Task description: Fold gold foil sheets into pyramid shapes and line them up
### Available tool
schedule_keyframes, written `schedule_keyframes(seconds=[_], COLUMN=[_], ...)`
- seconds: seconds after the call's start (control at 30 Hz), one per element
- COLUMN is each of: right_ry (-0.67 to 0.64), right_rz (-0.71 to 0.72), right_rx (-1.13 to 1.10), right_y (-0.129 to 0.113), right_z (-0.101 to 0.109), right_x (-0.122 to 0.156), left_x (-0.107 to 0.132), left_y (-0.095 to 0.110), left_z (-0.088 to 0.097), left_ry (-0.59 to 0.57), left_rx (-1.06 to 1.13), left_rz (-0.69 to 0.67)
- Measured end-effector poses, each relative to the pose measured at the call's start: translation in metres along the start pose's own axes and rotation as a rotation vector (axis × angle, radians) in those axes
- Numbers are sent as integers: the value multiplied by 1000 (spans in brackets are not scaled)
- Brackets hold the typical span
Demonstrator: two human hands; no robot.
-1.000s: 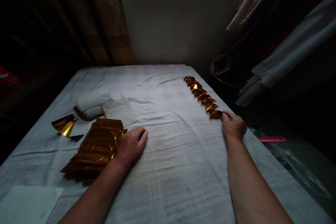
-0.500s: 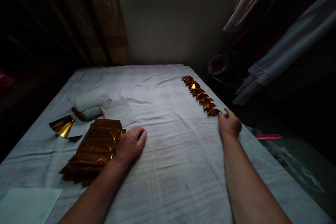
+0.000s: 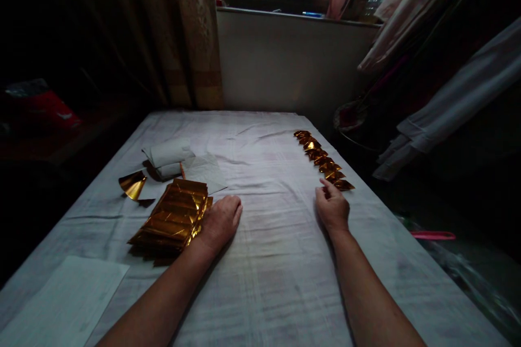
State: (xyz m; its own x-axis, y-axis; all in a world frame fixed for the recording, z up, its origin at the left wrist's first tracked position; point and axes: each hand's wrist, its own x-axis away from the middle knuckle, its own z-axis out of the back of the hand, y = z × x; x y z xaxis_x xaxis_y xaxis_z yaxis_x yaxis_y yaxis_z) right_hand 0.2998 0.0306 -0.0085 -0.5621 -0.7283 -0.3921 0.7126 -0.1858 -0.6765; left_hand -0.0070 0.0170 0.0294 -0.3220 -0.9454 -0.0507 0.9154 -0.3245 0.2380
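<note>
Gold foil: we see a stack of sheets left of centre and a row of folded pieces along the right edge of the wrinkled cloth. Our left hand rests curled beside the stack; its grip we cannot tell. Our right hand, fingers narrowly parted, lies near the row's lower end. Pale marking on a red package, far left, is illegible. Broad cloth separates our hands.

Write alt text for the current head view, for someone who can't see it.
A person's left hand lies beside a stack of gold foil sheets, and the right hand is by the near end of a row of folded gold pieces, on a cloth-covered surface. Pale papers and a curled gold sheet lie to the left.
</note>
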Motion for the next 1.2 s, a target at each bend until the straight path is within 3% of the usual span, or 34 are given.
schedule_keyframes(seconds=[0.13, 0.27, 0.47, 0.67, 0.83, 1.2], right_ry=[-208, -314, -320, -329, -338, -360], right_rz=[243, 321, 330, 336, 324, 323], right_rx=[-75, -75, -73, -68, -99, -90], right_y=[-31, -44, -42, -43, -44, -44], right_z=[-15, -22, -22, -21, -20, -19], right_x=[28, 48, 52, 53, 54, 54], left_x=[8, 25, 49, 61, 61, 49], left_y=[3, -6, -39, -45, -40, -63], left_z=[5, 21, 45, 38, 32, 53], left_ry=[-17, 23, 227, 61, 36, -92], left_rx=[5, -11, -189, -292, -316, -144], left_rz=[-38, -48, 220, 341, 340, 357])
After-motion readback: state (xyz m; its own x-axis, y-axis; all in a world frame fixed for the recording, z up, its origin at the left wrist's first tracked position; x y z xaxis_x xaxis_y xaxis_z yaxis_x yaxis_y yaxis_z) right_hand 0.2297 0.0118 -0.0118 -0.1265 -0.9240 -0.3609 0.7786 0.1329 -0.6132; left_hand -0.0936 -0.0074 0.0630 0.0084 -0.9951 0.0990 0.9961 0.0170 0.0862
